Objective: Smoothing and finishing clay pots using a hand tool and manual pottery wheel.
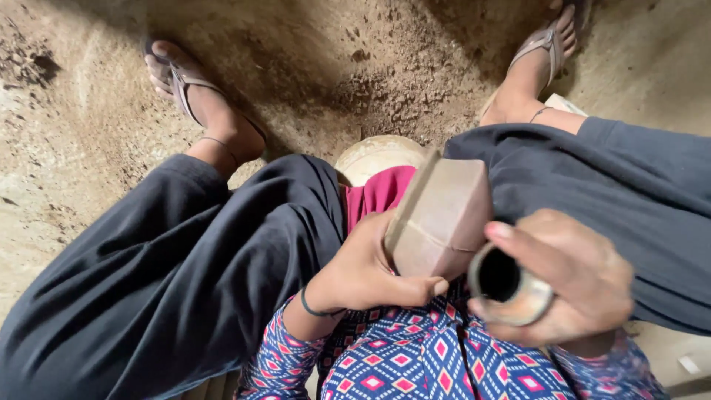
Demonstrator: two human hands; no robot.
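Left hand (363, 270) wrapped around angular brown clay pot (438, 218). Right hand (570, 285) clasping smooth hollow cylinder (507, 285). Beyond, dusty earthen floor (333, 67), pale round stool (374, 155).

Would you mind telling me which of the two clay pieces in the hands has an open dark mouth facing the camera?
The round one in the right hand: the ring-mouthed piece. The left hand's angular brown pot shows only closed sides.

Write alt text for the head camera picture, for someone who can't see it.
Seen from above, a seated person's left hand holds a brown clay vessel while the right hand grips a short hollow cylinder beside it. Dark trousers, sandalled feet and dirt floor lie below.
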